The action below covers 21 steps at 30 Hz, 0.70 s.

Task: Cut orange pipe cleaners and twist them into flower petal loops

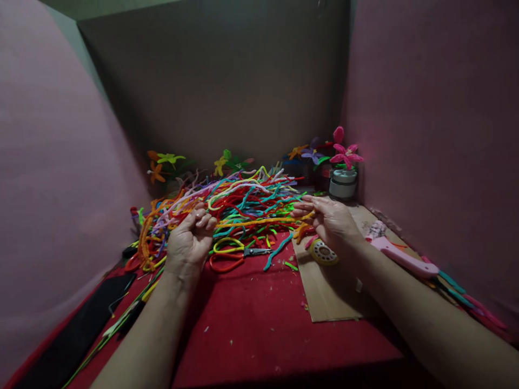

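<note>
A big tangled pile of coloured pipe cleaners (239, 202) lies across the back of the red table (251, 324). My left hand (190, 240) rests at the pile's left front with its fingers curled shut, seemingly round some strands; which ones I cannot make out. My right hand (330, 221) is at the pile's right edge, its fingers stretched toward the strands and touching them. Scissors with orange and yellow handles (233, 254) lie on the table between my hands.
A cardboard sheet (330, 294) lies under my right forearm, with a round tape roll (323, 252) on it. A pink tool (399, 256) lies at the right. Pipe-cleaner flowers (344, 154) stand in a pot (343, 185) at the back right, others (162, 165) at the back left. Pink walls close both sides.
</note>
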Tool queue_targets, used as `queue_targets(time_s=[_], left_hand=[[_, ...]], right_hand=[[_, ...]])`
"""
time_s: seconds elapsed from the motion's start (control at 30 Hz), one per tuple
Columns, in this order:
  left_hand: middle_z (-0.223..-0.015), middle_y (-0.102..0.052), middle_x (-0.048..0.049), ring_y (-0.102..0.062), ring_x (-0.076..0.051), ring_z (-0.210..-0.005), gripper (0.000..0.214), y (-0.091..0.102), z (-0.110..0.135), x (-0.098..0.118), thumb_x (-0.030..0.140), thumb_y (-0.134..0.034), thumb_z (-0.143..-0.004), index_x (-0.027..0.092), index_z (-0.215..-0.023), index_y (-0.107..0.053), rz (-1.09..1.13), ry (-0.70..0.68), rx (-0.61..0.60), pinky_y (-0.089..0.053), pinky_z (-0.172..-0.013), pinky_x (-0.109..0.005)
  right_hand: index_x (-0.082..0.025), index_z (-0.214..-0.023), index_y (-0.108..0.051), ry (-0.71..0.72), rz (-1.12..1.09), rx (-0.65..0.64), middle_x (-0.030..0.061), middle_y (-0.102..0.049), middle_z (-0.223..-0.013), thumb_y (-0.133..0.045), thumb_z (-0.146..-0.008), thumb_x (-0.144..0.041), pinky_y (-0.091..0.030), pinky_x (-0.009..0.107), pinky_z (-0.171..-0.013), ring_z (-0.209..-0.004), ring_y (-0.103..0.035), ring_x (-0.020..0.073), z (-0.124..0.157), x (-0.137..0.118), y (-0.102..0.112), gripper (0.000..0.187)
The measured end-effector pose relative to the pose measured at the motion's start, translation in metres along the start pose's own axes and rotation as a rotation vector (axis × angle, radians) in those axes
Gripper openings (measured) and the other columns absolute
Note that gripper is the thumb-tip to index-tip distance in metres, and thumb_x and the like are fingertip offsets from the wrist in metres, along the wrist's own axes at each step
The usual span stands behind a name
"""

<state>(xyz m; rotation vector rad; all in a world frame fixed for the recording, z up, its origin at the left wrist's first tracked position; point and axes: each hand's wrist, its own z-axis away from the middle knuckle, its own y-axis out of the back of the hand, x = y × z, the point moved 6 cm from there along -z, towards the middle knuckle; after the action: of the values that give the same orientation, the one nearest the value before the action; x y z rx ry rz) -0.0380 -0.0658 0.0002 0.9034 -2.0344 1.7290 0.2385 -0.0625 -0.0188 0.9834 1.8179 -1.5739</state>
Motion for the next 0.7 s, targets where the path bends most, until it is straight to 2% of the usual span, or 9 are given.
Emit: queue_targets(time_s=[0.3,0.43,0.5,0.57,0.63,0.7], left_hand=[[-0.054,-0.039,0.0045,-0.026,-0.001,-0.037,0.024,-0.002,0.001,0.015,0.0,-0.031,-0.083,0.008,-0.071,-0.051,-0.023,-0.081,0.064,-0.028,-0.038,-0.014],[-0.053,-0.039,0.0049,-0.027,-0.001,-0.038,0.022,0.005,-0.004,0.021,0.001,-0.034,-0.081,0.009,-0.073,-0.054,-0.104,-0.109,0.076,-0.03,-0.04,-0.013],[-0.056,-0.043,0.0035,-0.035,-0.002,-0.042,0.019,0.008,-0.006,0.022,0.008,-0.038,-0.081,0.01,-0.074,-0.056,-0.243,-0.114,0.084,-0.035,-0.044,-0.015],[-0.063,-0.05,0.001,-0.047,-0.007,-0.055,0.012,0.008,-0.003,0.031,0.015,-0.047,-0.078,0.014,-0.078,-0.058,-0.508,-0.263,0.144,-0.041,-0.054,-0.02],[-0.079,-0.056,-0.0014,-0.053,-0.013,-0.076,0.013,-0.005,0.014,0.044,0.02,-0.056,-0.073,0.019,-0.086,-0.06,-0.892,-0.603,0.204,-0.043,-0.071,-0.027],[-0.098,-0.056,-0.0046,-0.048,-0.02,-0.097,0.026,-0.033,0.041,0.041,0.024,-0.063,-0.069,0.022,-0.095,-0.061,-1.356,-0.943,0.148,-0.035,-0.089,-0.037]], right_hand=[[-0.016,-0.094,-0.053,0.13,0.442,0.045,0.0038,-0.063,-0.076,-0.049,-0.077,-0.025,-0.049,0.026,-0.047,-0.052,-0.063,0.0141,0.004,-0.003,0.007,0.02],[-0.016,-0.093,-0.054,0.111,0.375,-0.004,0.0018,-0.062,-0.072,-0.05,-0.076,-0.025,-0.051,0.026,-0.049,-0.05,-0.063,0.0133,0.004,-0.001,0.004,0.02],[-0.016,-0.092,-0.053,0.075,0.285,-0.039,0.0013,-0.063,-0.069,-0.051,-0.076,-0.023,-0.052,0.027,-0.053,-0.052,-0.064,0.0141,0.004,0.002,0.002,0.018],[-0.016,-0.092,-0.051,0.037,0.218,-0.074,0.0015,-0.065,-0.067,-0.051,-0.076,-0.021,-0.053,0.029,-0.056,-0.055,-0.065,0.0153,0.005,0.004,-0.001,0.017],[-0.016,-0.092,-0.051,0.0,0.178,-0.105,0.0021,-0.066,-0.067,-0.052,-0.076,-0.02,-0.053,0.031,-0.058,-0.057,-0.066,0.0166,0.009,0.007,-0.006,0.017],[-0.016,-0.093,-0.05,-0.027,0.151,-0.135,0.0032,-0.067,-0.069,-0.053,-0.076,-0.021,-0.053,0.032,-0.06,-0.06,-0.066,0.0176,0.014,0.011,-0.012,0.019]])
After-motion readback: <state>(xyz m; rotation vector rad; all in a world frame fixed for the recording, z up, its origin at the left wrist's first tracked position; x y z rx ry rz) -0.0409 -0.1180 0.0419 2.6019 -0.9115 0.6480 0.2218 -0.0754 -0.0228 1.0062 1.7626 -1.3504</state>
